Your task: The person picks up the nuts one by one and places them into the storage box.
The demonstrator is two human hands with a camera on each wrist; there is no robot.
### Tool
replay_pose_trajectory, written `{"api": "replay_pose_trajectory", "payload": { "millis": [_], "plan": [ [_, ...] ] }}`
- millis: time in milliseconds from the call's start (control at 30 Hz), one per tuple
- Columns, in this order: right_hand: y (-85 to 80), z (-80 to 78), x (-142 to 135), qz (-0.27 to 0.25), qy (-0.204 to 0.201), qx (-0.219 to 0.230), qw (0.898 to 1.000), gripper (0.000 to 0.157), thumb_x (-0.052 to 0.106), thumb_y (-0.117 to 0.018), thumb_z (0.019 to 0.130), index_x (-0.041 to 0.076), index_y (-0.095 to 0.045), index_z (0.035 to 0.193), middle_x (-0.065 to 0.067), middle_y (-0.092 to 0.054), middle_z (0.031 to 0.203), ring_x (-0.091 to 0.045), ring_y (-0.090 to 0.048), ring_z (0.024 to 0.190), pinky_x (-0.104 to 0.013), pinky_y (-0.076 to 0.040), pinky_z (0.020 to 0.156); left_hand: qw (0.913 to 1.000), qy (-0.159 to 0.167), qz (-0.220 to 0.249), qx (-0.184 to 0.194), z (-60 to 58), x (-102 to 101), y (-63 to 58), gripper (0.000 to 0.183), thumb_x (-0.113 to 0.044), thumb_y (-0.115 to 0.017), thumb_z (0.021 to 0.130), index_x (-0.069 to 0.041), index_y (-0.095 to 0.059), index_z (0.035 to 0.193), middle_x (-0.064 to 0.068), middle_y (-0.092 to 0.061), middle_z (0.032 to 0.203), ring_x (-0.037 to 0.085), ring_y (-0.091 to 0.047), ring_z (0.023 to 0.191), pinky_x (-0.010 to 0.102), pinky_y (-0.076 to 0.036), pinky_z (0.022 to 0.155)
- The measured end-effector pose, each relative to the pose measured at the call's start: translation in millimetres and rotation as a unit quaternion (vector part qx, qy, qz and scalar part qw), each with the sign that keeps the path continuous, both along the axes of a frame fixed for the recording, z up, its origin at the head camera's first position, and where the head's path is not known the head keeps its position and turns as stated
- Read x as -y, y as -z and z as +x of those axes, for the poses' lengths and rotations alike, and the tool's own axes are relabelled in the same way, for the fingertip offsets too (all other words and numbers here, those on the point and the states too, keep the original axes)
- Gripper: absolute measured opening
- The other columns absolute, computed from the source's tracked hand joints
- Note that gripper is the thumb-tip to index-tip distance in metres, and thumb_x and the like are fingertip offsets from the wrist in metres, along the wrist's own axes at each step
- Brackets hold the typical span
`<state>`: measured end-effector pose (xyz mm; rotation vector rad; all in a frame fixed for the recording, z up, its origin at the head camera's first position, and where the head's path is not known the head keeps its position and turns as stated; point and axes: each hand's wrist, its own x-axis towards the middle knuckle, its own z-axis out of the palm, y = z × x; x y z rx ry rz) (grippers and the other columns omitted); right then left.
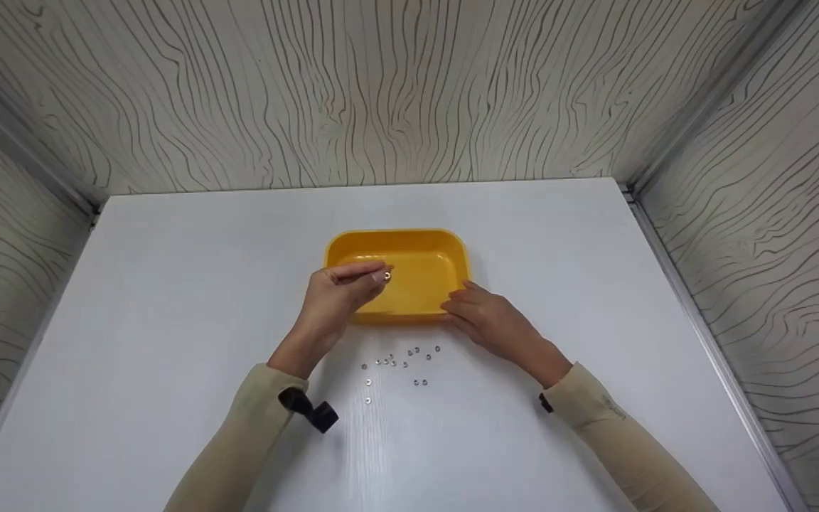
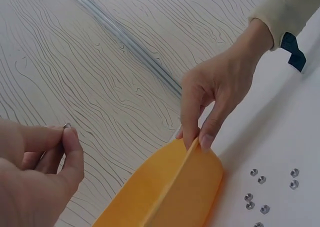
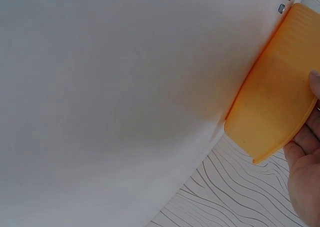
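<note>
A yellow plastic tray stands on the white table, and no nuts show on the part of its floor in sight. Above its left half my left hand pinches a small metal nut between thumb and forefinger; in the left wrist view the nut peeks out at the fingertips. My right hand grips the tray's near right corner, thumb outside and fingers over the rim, as the left wrist view shows. On the table in front of the tray lie several loose hex nuts.
The white table reaches wood-patterned panels at the back and sides. Metal rails run along its side edges. A black strap with a small block is on the left wrist, over the beige sleeve.
</note>
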<state>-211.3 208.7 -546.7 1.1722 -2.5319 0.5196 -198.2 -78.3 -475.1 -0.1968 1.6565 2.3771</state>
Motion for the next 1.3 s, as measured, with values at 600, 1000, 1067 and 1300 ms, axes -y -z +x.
{"api": "replay_pose_trajectory", "payload": {
  "millis": [600, 1000, 1067, 1300],
  "plan": [
    [-2.5, 1.3, 0.0, 0.011, 0.014, 0.027, 0.999, 0.021, 0.018, -0.076, 0.097, 0.008, -0.079, 0.115, -0.005, -0.08, 0.114, -0.022, -0.075, 0.114, -0.045, -0.049, 0.116, 0.9866, -0.092, 0.038, 0.129, -51.9, -26.8, -1.7, 0.032, -0.001, -0.071, 0.098, 0.002, -0.071, 0.13, 0.019, -0.071, 0.134, 0.021, -0.073, 0.105, 0.031, -0.06, 0.102],
    [-3.6, 2.1, -0.7, 0.018, 0.018, 0.026, 0.999, 0.021, 0.02, -0.075, 0.098, 0.009, -0.079, 0.115, -0.005, -0.08, 0.115, -0.021, -0.075, 0.115, -0.042, -0.049, 0.117, 0.9763, -0.148, -0.024, 0.156, -84.6, -46.5, 15.7, 0.008, 0.009, -0.071, 0.09, 0.002, -0.073, 0.092, 0.009, -0.063, 0.083, 0.021, -0.059, 0.076, 0.024, -0.053, 0.067],
    [-3.2, 1.8, -0.9, 0.018, 0.015, 0.026, 0.999, 0.021, 0.02, -0.075, 0.098, 0.009, -0.079, 0.116, -0.005, -0.079, 0.116, -0.021, -0.074, 0.115, -0.043, -0.049, 0.117, 0.9765, -0.148, -0.042, 0.151, -86.2, -48.8, 17.2, 0.01, 0.01, -0.069, 0.089, 0.0, -0.07, 0.086, 0.009, -0.057, 0.076, 0.023, -0.056, 0.073, 0.025, -0.047, 0.064],
    [-1.1, 0.6, 0.5, 0.012, 0.012, 0.025, 1.0, 0.021, 0.018, -0.076, 0.097, 0.008, -0.079, 0.115, -0.006, -0.079, 0.114, -0.022, -0.075, 0.114, -0.043, -0.049, 0.117, 0.961, -0.167, -0.144, 0.166, -95.4, -51.6, 27.3, 0.017, 0.007, -0.064, 0.091, -0.003, -0.067, 0.078, 0.005, -0.055, 0.068, 0.019, -0.054, 0.066, 0.025, -0.045, 0.06]
  ]
}}
